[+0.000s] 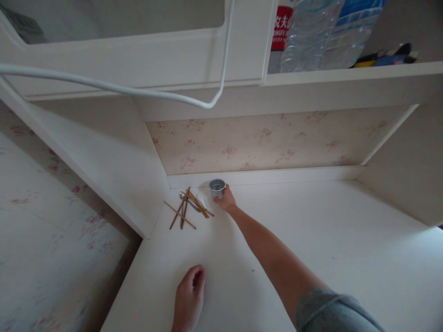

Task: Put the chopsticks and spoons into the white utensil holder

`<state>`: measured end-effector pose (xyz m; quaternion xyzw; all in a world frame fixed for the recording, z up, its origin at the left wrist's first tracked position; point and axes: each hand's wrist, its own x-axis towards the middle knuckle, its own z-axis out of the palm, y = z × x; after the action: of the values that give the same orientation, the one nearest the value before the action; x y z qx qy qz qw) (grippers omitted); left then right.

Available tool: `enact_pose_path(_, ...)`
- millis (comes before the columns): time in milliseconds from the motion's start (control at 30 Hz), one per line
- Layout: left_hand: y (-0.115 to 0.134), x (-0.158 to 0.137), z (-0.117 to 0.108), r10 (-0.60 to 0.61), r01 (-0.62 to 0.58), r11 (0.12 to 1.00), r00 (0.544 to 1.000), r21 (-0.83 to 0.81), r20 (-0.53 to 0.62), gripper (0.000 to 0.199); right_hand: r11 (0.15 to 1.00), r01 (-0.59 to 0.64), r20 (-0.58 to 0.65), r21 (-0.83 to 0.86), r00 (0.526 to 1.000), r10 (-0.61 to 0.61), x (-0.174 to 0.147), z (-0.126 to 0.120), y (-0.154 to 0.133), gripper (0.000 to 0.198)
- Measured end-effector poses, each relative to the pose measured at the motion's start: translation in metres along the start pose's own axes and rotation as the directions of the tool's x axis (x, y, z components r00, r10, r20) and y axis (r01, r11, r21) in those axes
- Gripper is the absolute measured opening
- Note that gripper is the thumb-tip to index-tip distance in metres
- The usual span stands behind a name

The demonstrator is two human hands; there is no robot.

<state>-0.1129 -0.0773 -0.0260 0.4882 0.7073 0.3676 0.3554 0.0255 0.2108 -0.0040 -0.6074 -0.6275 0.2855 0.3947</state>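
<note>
My right hand [226,200] reaches to the back of the white tabletop [277,240], its fingers closed around the side of a small grey metal cup [217,186]. The cup stands upright, and small holes or dots show in its bottom. Just left of it lies a loose, crossed pile of several brown chopsticks [183,210], with a metal spoon [182,195] among them and a whitish item [202,199] I cannot make out. My left hand [191,291] is near the front, loosely curled into a fist with nothing seen in it.
White side panels [114,157] flank the tabletop, with flowered wallpaper [263,143] behind. Overhead hang a cabinet door [145,60] and a shelf with clear plastic bottles [311,41]. A white cable or tube [138,92] crosses high in front.
</note>
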Motion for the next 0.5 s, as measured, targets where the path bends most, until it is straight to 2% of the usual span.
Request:
enact_pose_path(67, 0.003, 0.000, -0.001, -0.004, 0.004, 1.000, 1.000, -0.003, 0.007, 0.045, 0.999, -0.033, -0.002, 0.033, 0.999, 0.033, -0.008, -0.005, 0.005, 0.095)
enact_pose_path(133, 0.004, 0.001, 0.000, -0.014, 0.015, 1.000, 1.000, -0.025, 0.018, 0.045, 0.996, -0.049, -0.017, 0.080, 0.999, 0.051, -0.025, -0.014, 0.012, 0.091)
enact_pose_path(233, 0.002, 0.002, 0.002, -0.020, 0.021, 0.998, 0.999, -0.055, 0.026, 0.044, 0.988, -0.037, -0.026, 0.152, 0.999, 0.042, -0.066, -0.037, 0.023, 0.068)
enact_pose_path(367, -0.002, 0.004, 0.003, 0.008, -0.007, 0.999, 1.000, -0.048, 0.023, 0.041, 0.972, -0.015, 0.033, 0.236, 0.999, 0.007, -0.135, -0.080, 0.041, 0.045)
enact_pose_path(500, -0.003, 0.007, 0.003, -0.010, 0.016, 0.996, 0.998, -0.090, 0.069, 0.039, 0.972, -0.013, 0.041, 0.237, 0.999, 0.003, -0.195, -0.114, 0.059, 0.026)
